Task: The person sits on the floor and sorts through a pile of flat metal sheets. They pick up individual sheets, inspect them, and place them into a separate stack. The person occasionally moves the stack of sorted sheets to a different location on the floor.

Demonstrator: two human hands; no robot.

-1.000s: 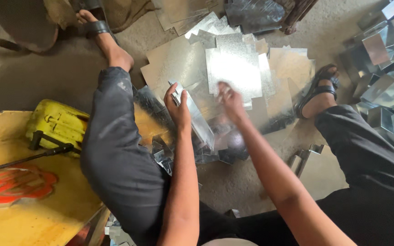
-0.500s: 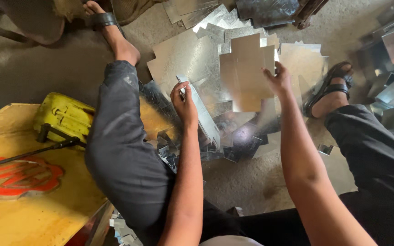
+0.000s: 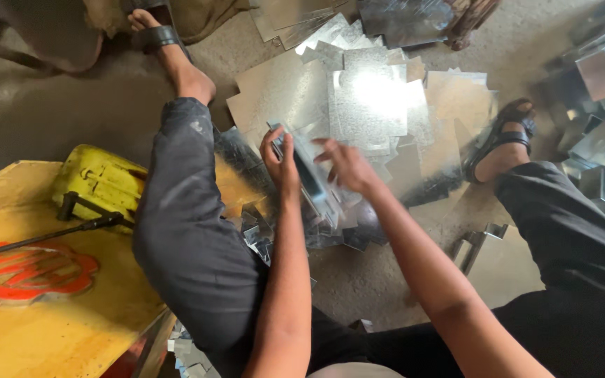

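The left hand (image 3: 281, 164) grips a narrow folded strip of sheet metal (image 3: 309, 175), held above the floor between the person's knees. The right hand (image 3: 344, 166) hovers just beside the strip, fingers spread wide and empty. Flat galvanized sheets (image 3: 369, 105) lie piled on the floor (image 3: 50, 105) beyond, a yellow can (image 3: 99, 182) at the left.

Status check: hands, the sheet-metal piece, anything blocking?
Left hand grips the folded metal piece. Right hand open, at its edge. Flat metal sheets lie on the floor beyond; nothing blocking.
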